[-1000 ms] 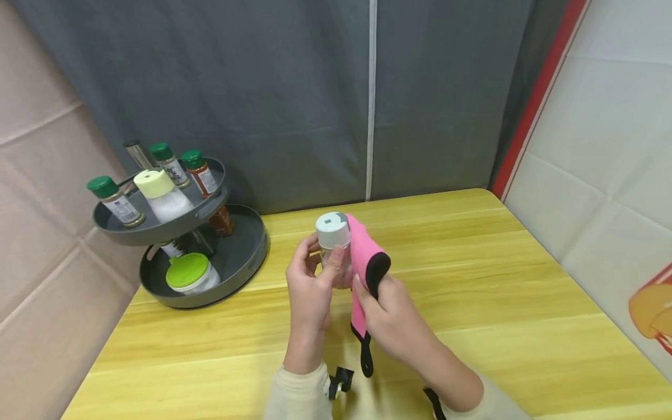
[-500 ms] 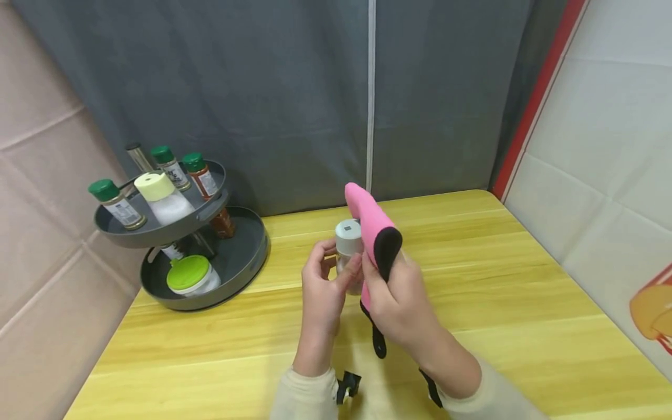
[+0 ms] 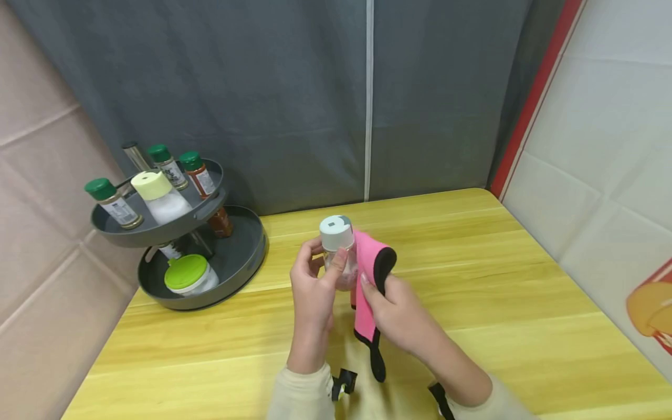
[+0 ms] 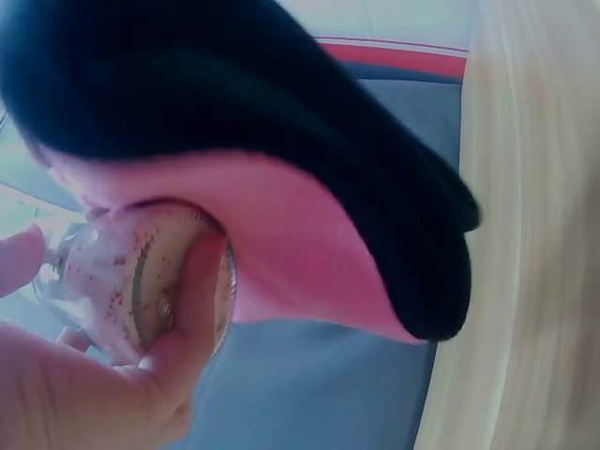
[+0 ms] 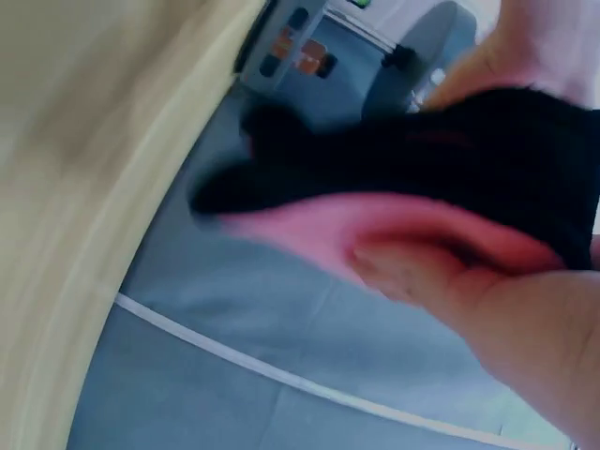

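My left hand (image 3: 314,294) grips a clear shaker jar (image 3: 343,274) with a pale grey-white cap (image 3: 336,232), held upright above the table. In the left wrist view, specks of reddish residue show inside the jar (image 4: 112,281). A pink cloth with black edging (image 3: 367,256) is pinched in my right hand (image 3: 401,315), which presses it against the jar's right side. The cloth's black loop (image 3: 377,361) hangs below. From the right wrist, the cloth (image 5: 319,225) looks folded over my fingers, and the jar is hidden behind it.
At the left stands a two-tier dark grey turntable rack (image 3: 255,256). Green-capped spice bottles (image 3: 119,210) and a yellow-capped shaker (image 3: 163,198) are on its upper tier; a green-lidded tub (image 3: 187,274) sits below. A grey curtain (image 3: 273,105) hangs behind the wooden table (image 3: 499,280).
The cloth rose over the jar's cap half a second ago and has since slid back down its side. Both hands shifted right, then back left, with the jar.
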`<state>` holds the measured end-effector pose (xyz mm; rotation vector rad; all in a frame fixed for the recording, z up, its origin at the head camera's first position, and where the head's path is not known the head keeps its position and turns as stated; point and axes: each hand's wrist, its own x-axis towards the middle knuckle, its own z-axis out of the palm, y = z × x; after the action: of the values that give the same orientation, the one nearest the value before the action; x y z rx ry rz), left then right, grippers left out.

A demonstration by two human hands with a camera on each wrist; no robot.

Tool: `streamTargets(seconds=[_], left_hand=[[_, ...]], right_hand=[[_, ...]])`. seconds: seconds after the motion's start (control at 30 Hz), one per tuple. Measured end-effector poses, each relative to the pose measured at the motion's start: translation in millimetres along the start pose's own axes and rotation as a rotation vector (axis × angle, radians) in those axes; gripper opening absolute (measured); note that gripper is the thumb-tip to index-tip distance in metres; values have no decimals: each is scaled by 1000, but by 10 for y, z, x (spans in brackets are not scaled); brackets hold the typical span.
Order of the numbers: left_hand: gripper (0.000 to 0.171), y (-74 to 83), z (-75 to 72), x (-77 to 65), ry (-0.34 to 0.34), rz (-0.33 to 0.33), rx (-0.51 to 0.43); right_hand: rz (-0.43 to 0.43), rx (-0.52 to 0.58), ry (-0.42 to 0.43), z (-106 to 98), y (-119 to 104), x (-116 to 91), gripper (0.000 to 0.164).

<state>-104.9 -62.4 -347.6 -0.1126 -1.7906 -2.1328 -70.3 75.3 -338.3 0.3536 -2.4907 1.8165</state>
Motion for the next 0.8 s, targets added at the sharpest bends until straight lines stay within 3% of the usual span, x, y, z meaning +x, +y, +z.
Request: streamTargets(seconds=[0.07, 0.13, 0.33, 0.43, 0.53, 0.67, 0.8], left_hand=[[36, -8, 13, -1, -24, -5, 11], [36, -26, 39, -7, -52, -20, 13], [36, -53, 86, -50, -80, -106, -97], [36, -41, 62, -54, -59, -107, -135], [35, -27, 20, -33, -38, -96, -148], [38, 5, -50, 4, -11, -94, -186], [43, 44, -94, 28, -19, -107, -219]], right_hand=[[28, 23, 19, -57, -42, 37, 22], [-30, 20, 61, -94, -98, 63, 24], [-485, -152, 173, -39, -160, 61, 58], [-581, -228, 175, 40, -80, 29, 64], [-519, -223, 142, 77, 10, -22, 43], [-280, -87, 30, 35, 75, -61, 14], [-67, 34, -25, -54, 103, -52, 25]])
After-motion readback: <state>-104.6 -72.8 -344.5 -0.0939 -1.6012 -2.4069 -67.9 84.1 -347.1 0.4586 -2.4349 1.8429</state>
